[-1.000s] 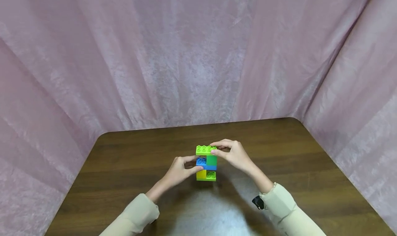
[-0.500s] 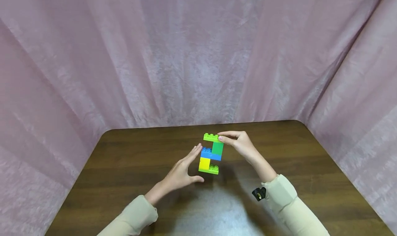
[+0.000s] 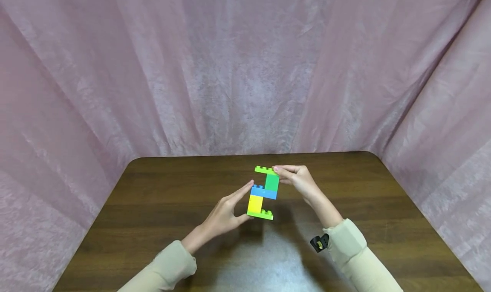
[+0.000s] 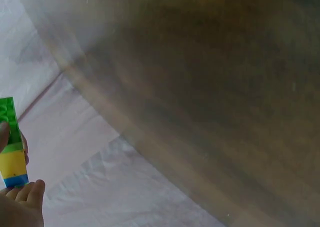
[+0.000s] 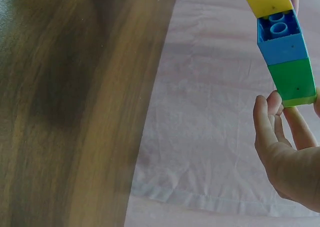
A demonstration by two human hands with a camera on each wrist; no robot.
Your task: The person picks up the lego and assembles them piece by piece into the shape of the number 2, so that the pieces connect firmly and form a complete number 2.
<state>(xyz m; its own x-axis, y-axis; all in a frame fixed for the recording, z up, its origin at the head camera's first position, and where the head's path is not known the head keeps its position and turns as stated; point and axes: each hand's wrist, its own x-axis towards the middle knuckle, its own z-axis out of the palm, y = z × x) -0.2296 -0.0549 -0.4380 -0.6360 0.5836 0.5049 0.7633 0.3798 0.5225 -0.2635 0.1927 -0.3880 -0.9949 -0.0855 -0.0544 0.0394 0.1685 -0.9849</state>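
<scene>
A stack of toy building bricks is held tilted above the table in the head view. From the top it has a lime plate (image 3: 264,169), a green brick (image 3: 272,183), a blue brick (image 3: 264,192), a yellow brick (image 3: 255,204) and another lime plate (image 3: 261,215). My right hand (image 3: 303,183) pinches the right end of the top plate. With the thumb at the bottom plate and fingertips at the blue brick's left end, my left hand (image 3: 224,215) spans the stack's left side. The right wrist view shows the blue brick's hollow underside (image 5: 278,27).
The brown wooden table (image 3: 172,189) spreads around both hands, its far corners rounded. Pink curtains (image 3: 245,70) hang behind it and along the sides. A small black device (image 3: 319,243) sits at the right cuff.
The stack has risen, shifted slightly right and tilted. My left hand let go of its middle, spread wide, then took it between thumb and fingertips. The right hand kept its pinch.
</scene>
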